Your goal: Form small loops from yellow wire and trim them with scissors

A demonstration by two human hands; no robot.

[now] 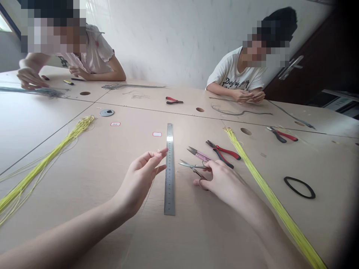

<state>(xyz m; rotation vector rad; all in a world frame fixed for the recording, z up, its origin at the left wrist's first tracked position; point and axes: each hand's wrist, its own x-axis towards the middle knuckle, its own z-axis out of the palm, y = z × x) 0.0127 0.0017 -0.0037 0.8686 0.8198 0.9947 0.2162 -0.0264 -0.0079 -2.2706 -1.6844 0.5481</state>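
left hand point(137, 185): narrow pinch, thumb and forefinger tips on a small wire ring point(158, 151), held just above the table; too small to see its seating. a firm pinch at the very fingertips keeps it steady. right hand point(224, 183): holding steel scissors point(193, 165) by the finger loops, blades pointing left and nearly closed, tips short of the steel ruler point(169, 168) lying between my hands. thread snips point(198, 153) and red-handled pliers point(223, 154) lie just beyond; yellow cord bundle point(266, 194) to my right.
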